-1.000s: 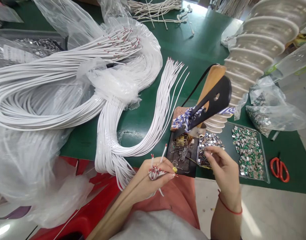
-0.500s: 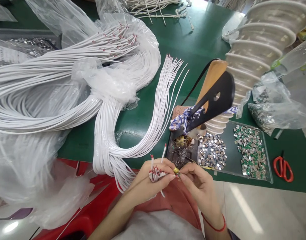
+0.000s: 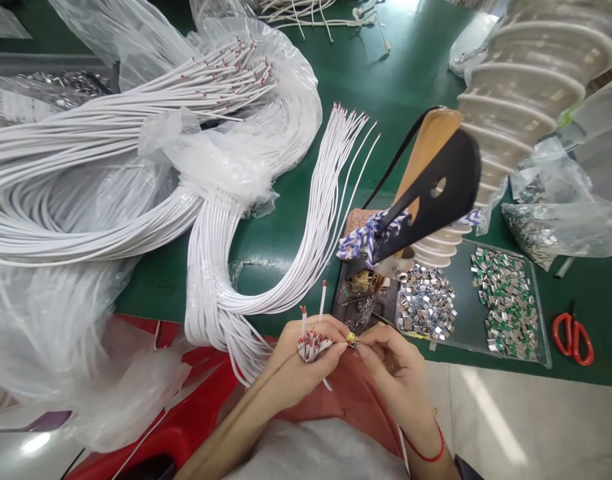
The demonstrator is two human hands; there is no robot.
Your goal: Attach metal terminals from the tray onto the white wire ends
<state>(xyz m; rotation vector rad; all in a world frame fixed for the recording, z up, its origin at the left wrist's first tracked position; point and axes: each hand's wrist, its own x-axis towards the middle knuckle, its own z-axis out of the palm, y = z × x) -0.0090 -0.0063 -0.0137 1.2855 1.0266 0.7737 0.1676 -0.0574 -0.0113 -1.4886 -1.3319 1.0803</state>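
Observation:
My left hand (image 3: 299, 377) is closed around a bundle of white cables (image 3: 313, 347), whose ends show red wire tips. A cable or two sticks up above the fingers. At its fingertips is a small yellow piece (image 3: 352, 338); whether it is worn on a finger or held I cannot tell. My right hand (image 3: 399, 367) pinches at the same spot, its thumb and forefinger almost meeting the left fingertips. What lies in that pinch is too small to make out. Both hands are just off the table's near edge.
A loop of white cables (image 3: 286, 303) lies behind my hands, with larger plastic-wrapped bundles (image 3: 136, 120) leftward. A transparent tray (image 3: 461, 287) holds silver connectors (image 3: 426, 303) and green-and-silver ones (image 3: 506, 303). A black-and-wood stand (image 3: 431, 193), a ribbed hose (image 3: 516, 93) and red-handled scissors (image 3: 573, 339) are on the right.
My fingertips stay together and have shifted slightly. The upright cable above my left hand has moved a little left and down. The view has turned slightly.

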